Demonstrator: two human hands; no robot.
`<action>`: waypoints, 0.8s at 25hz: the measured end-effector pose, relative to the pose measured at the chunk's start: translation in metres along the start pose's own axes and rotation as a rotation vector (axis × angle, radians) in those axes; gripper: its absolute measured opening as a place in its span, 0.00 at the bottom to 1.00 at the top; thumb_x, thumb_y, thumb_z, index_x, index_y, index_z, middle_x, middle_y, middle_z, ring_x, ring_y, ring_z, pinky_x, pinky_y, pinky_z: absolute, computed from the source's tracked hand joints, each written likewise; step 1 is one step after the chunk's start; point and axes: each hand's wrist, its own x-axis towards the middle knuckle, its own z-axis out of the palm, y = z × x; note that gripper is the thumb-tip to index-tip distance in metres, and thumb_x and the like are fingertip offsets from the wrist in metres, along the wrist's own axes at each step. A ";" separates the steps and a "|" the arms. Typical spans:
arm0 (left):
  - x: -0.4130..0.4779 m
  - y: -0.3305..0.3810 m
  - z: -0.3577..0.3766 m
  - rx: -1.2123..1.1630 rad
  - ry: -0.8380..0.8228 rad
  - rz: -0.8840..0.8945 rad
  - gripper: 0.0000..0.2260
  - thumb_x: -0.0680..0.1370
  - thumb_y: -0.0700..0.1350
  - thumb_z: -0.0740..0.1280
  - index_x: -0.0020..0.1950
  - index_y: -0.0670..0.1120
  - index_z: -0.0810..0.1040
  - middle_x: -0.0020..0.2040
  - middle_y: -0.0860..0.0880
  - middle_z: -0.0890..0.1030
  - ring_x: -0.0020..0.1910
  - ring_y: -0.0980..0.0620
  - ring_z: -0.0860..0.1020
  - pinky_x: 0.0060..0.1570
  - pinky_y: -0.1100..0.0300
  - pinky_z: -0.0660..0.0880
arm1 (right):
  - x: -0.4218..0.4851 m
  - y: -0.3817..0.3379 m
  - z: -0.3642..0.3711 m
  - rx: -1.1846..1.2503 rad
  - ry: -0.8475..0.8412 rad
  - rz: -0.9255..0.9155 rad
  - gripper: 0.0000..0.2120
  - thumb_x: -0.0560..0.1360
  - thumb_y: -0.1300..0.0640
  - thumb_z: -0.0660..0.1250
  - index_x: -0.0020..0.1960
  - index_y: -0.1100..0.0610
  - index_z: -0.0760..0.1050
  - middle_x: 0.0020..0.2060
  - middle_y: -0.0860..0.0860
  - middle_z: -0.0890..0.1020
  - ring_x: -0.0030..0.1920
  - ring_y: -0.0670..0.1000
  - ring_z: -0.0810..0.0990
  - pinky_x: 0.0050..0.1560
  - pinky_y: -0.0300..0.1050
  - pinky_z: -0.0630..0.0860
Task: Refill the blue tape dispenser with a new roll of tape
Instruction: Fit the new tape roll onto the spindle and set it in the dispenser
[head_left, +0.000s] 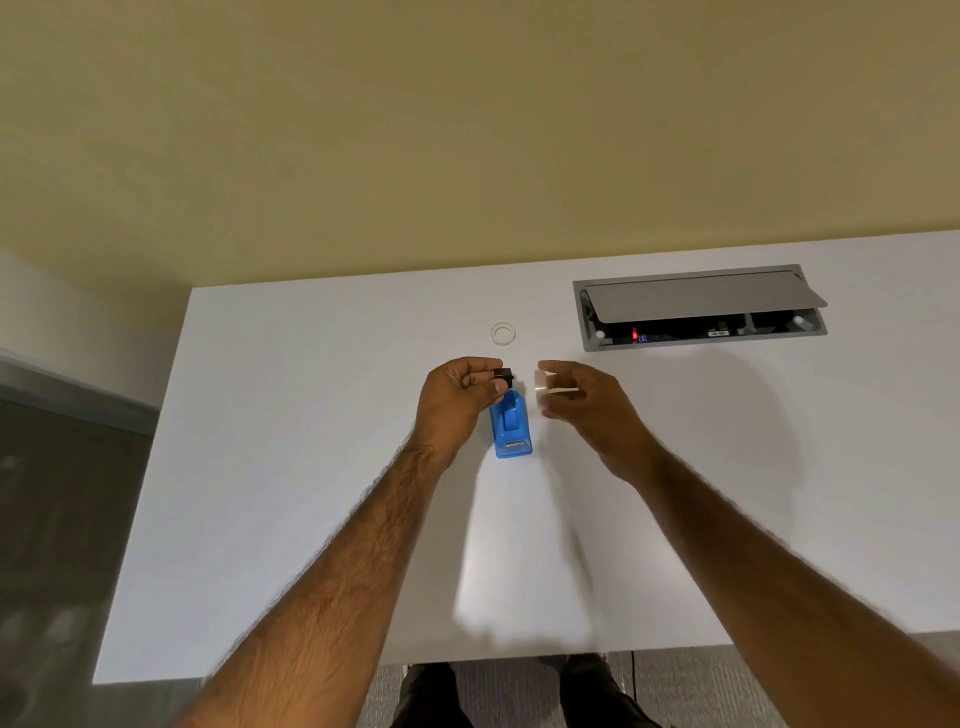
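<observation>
Your left hand (460, 392) pinches black spindle (503, 375) above blue tape dispenser (511, 426), which sits on desk (311, 415). Your right hand (576, 402) is closed on pale roll, probably new tape (541, 385); blurred. Ring (503, 333) lies beyond. Risk: misaligned hub jams; loose tape end sticks to fingers.

Blue dispenser (511, 426), white table (311, 415)

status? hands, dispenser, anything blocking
Left hand pinching black spool core. Right hand holding pale tape roll. Blue dispenser on desk, no roll loaded. Nothing blocking.
</observation>
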 end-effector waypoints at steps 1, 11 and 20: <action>-0.001 0.002 0.000 0.027 0.004 0.012 0.11 0.75 0.33 0.72 0.55 0.43 0.84 0.49 0.46 0.87 0.52 0.46 0.85 0.58 0.52 0.80 | -0.004 -0.006 0.005 0.028 -0.005 -0.016 0.19 0.70 0.61 0.71 0.60 0.49 0.79 0.48 0.47 0.84 0.47 0.46 0.83 0.51 0.43 0.81; -0.019 0.016 0.002 0.096 0.026 0.048 0.12 0.75 0.34 0.71 0.58 0.42 0.84 0.50 0.44 0.87 0.51 0.45 0.86 0.59 0.48 0.80 | -0.010 -0.037 0.019 -0.085 0.019 -0.121 0.20 0.72 0.57 0.70 0.63 0.51 0.76 0.54 0.46 0.83 0.53 0.47 0.81 0.52 0.39 0.80; -0.029 0.019 -0.002 0.047 0.034 0.072 0.10 0.75 0.35 0.72 0.55 0.42 0.85 0.48 0.44 0.87 0.49 0.44 0.86 0.56 0.51 0.82 | -0.017 -0.040 0.020 -0.054 -0.046 -0.145 0.22 0.73 0.57 0.72 0.66 0.56 0.75 0.60 0.53 0.81 0.57 0.52 0.81 0.56 0.45 0.81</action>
